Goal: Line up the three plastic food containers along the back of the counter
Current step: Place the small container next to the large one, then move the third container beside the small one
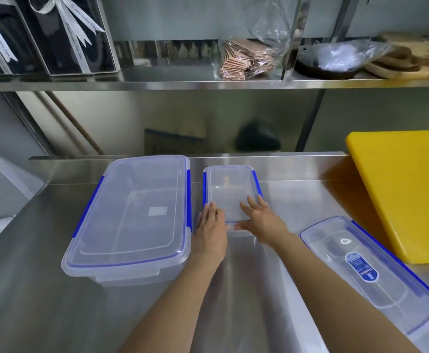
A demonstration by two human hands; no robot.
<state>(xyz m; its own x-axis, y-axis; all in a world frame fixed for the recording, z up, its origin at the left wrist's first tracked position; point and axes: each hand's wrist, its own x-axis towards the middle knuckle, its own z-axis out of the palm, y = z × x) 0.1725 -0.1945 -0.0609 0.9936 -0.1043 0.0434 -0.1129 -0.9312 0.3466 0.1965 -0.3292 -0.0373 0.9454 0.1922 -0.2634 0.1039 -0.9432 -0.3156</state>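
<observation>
Stainless steel counter (42, 289) carries everything, with a yellow cutting board (407, 192) leaning at its right end. Biggest of the clear, blue-clipped boxes, the large container (137, 215) sits at the left, its far end against the back edge. Next in size, the long container (371, 276) lies at an angle near the front right, well apart from the others. Smallest, the small container (230, 189) stands just beside the large one, close to the back. Both hands meet its near end: the left hand (212, 231) flat at the left corner, the right hand (261, 220) with fingers spread over the lid, neither closed around it.
</observation>
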